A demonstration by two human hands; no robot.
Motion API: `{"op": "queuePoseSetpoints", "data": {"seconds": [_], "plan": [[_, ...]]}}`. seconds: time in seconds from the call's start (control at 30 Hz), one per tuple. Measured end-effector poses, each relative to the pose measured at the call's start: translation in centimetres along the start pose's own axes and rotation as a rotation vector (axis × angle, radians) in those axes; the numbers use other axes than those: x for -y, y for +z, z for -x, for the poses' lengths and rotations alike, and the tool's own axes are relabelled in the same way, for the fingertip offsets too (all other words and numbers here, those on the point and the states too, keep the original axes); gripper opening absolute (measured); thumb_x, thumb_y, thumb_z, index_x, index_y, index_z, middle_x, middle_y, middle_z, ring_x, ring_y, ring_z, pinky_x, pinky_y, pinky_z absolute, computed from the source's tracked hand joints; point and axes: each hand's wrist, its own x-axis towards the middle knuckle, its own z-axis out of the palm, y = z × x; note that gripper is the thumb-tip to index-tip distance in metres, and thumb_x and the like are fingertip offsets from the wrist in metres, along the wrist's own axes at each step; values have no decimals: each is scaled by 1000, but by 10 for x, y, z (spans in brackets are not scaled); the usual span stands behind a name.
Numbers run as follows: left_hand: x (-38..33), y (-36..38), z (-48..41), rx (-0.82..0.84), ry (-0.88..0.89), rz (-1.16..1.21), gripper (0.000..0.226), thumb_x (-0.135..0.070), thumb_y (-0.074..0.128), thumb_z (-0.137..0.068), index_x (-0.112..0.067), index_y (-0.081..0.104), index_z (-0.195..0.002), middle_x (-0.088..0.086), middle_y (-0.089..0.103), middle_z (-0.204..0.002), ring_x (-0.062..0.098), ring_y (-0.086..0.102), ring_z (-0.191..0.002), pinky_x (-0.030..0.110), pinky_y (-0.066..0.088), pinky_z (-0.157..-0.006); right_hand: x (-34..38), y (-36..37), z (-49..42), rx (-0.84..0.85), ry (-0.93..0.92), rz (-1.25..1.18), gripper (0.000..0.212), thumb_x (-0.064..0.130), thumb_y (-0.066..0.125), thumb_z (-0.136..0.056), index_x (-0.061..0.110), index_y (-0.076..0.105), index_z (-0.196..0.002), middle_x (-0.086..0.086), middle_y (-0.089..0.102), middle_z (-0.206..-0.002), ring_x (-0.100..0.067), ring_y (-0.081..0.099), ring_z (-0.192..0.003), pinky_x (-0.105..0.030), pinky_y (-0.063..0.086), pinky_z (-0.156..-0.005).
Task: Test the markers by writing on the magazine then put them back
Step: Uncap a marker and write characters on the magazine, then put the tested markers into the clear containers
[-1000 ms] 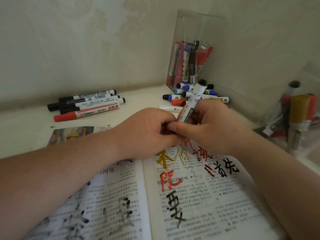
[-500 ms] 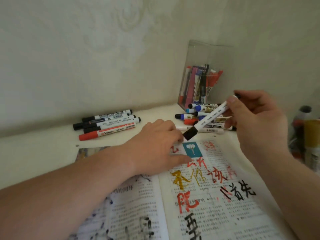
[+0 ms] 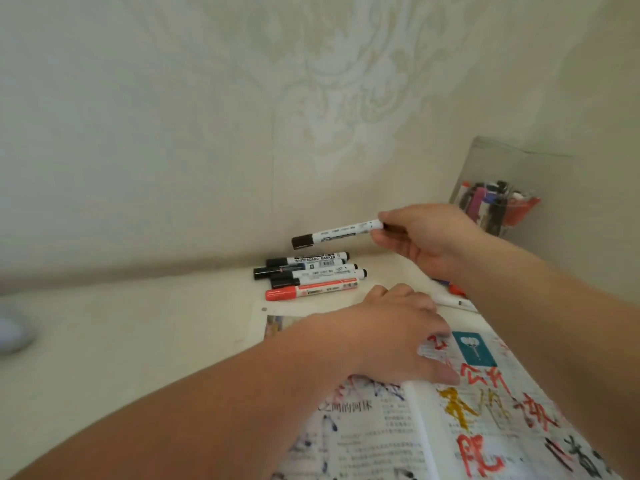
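My right hand pinches the tail end of a capped black-and-white marker, held level in the air just above a row of markers lying by the wall: several black ones and a red one. My left hand rests flat on the open magazine, fingers spread over the top of its spine. The magazine pages carry red, yellow and black handwritten characters.
A clear plastic holder with several markers stands in the back right corner. A few loose markers lie behind my right forearm. The wall runs close behind the marker row. A pale rounded object sits at the far left edge.
My right hand has carried the capped marker leftward from above the magazine to above the row by the wall. My left hand has let go of the marker and settled on the magazine.
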Motion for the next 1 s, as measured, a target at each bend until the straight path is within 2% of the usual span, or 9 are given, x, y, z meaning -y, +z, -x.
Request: {"op": "queuePoseSetpoints", "data": {"seconds": [0.1, 0.17, 0.23, 0.3, 0.37, 0.43, 0.57, 0.83, 1.0], "plan": [[2, 1, 1, -24, -5, 38, 64, -63, 58, -92, -31, 49, -146, -4, 30, -159, 15, 16, -142, 42, 11, -117, -2, 15, -9, 75, 56, 94, 2, -8, 63, -93, -9, 64, -95, -23, 67, -88, -27, 71, -70, -30, 64, -61], [3, 0, 1, -21, -10, 52, 64, -64, 58, -91, -33, 48, -146, -6, 31, -158, 14, 17, -141, 40, 11, -116, -1, 8, -13, 30, -22, 251, 12, -7, 64, -93, -5, 66, -105, -21, 69, -96, -28, 73, -75, -32, 64, -65], [5, -1, 1, -11, -3, 39, 64, -65, 57, -91, -33, 48, -146, -7, 33, -156, 15, 19, -140, 39, 13, -116, 4, -13, -13, -94, -208, 631, 16, 2, 66, -94, 6, 69, -110, -10, 74, -96, -21, 75, -78, -35, 64, -77], [6, -1, 0, -4, 4, 40, 63, -66, 57, -91, -34, 49, -145, -8, 35, -154, 14, 21, -139, 39, 14, -116, 13, -42, -3, -168, -380, 1081, 13, 12, 66, -94, 18, 72, -104, 2, 72, -92, -16, 70, -83, -30, 56, -83], [7, 1, -1, -5, 3, 39, 63, -69, 56, -90, -36, 50, -143, -10, 36, -153, 13, 22, -140, 39, 14, -117, 20, -72, 12, -147, -406, 1457, 15, 13, 65, -92, 22, 74, -99, 6, 66, -90, -15, 62, -85, -25, 46, -81], [7, 2, -2, -11, 0, 26, 65, -72, 55, -88, -37, 50, -142, -12, 37, -151, 10, 22, -140, 38, 15, -117, 20, -96, 25, -86, -301, 1661, 18, 9, 66, -90, 21, 76, -99, 5, 67, -92, -16, 59, -83, -27, 47, -79], [3, 0, -5, -25, -23, 32, 63, -72, 57, -86, -39, 52, -140, -16, 38, -148, 6, 23, -139, 38, 16, -119, 9, -113, 44, 29, -127, 1810, 21, 10, 64, -92, 24, 72, -107, -1, 67, -107, -20, 61, -94, -31, 53, -83], [3, 3, -7, -42, -37, 19, 65, -78, 56, -81, -42, 54, -135, -21, 39, -146, 1, 25, -135, 36, 20, -119, -12, -115, 41, 126, -163, 1865, 33, 7, 59, -90, 30, 70, -111, 1, 63, -107, -19, 61, -91, -40, 58, -86], [3, 5, -8, -76, -27, 4, 64, -78, 57, -79, -42, 56, -132, -21, 41, -143, 0, 27, -134, 34, 22, -118, -18, -117, 32, 53, -221, 1867, 12, 24, 70, -85, 29, 61, -91, 5, 59, -97, -15, 59, -82, -33, 56, -72]]}}
